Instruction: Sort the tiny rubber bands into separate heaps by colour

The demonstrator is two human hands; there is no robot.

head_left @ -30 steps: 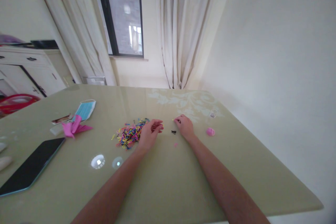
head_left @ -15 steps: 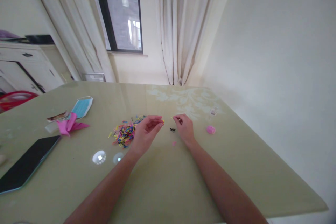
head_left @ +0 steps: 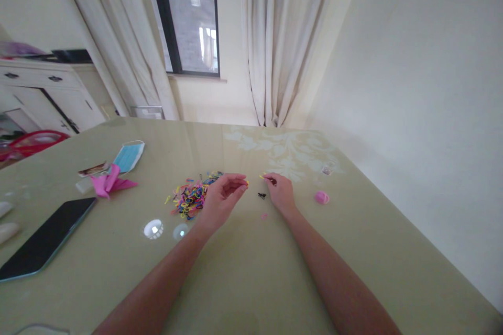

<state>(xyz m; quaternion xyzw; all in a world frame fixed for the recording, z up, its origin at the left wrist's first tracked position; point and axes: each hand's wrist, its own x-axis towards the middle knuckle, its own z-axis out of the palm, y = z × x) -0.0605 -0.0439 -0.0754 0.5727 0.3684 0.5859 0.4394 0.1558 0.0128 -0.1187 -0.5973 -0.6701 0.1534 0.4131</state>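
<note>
The left hand [head_left: 222,201] had its thumb and fingers nearly together, with a tiny yellow bit [head_left: 247,182] pinched at the tips. The right hand [head_left: 281,192] pinched a little yellow piece [head_left: 262,177] between its thumb and finger, and the other fingers were curled in. The two hands were near each other but not touching. The yellow things were too small to see well. A big messy pile of colorful little loops [head_left: 189,201] lay on the shiny green table [head_left: 251,282], just beside the left hand and partly behind it. Some small black bits [head_left: 262,196] lay between the hands, and a tiny pink bit [head_left: 264,216] lay closer to the person. A round pink thing [head_left: 322,197] sat to the right of the right hand, with a small clear thing [head_left: 328,168] farther back. Over on the left were a blue mask [head_left: 129,157], a pink folded thing [head_left: 112,183] and a flat black screen [head_left: 47,238]. The mask was behind the pink folded thing, and the screen was in front of it.
</note>
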